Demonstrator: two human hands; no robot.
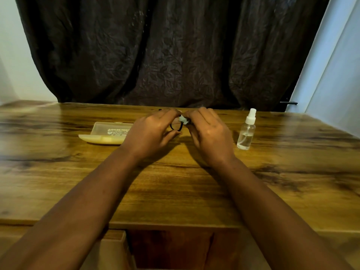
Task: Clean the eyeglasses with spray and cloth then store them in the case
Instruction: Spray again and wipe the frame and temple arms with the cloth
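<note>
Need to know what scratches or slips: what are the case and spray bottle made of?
Case: looks like pale, cloudy, semi-see-through plastic, smooth, with printed lettering on the lid. Spray bottle: clear, glossy, likely plastic though glass is possible; liquid shows through, white nozzle on top.

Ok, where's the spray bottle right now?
In the head view the spray bottle stands upright on the wooden table, just right of the right hand, untouched.

1. A home room, likely a bedroom or study.
2. A dark leaf-patterned curtain (175,55) hangs beyond the hands.
3. A wood-grain desk (175,191) lies beneath them, pale walls (15,55) either side.
</note>
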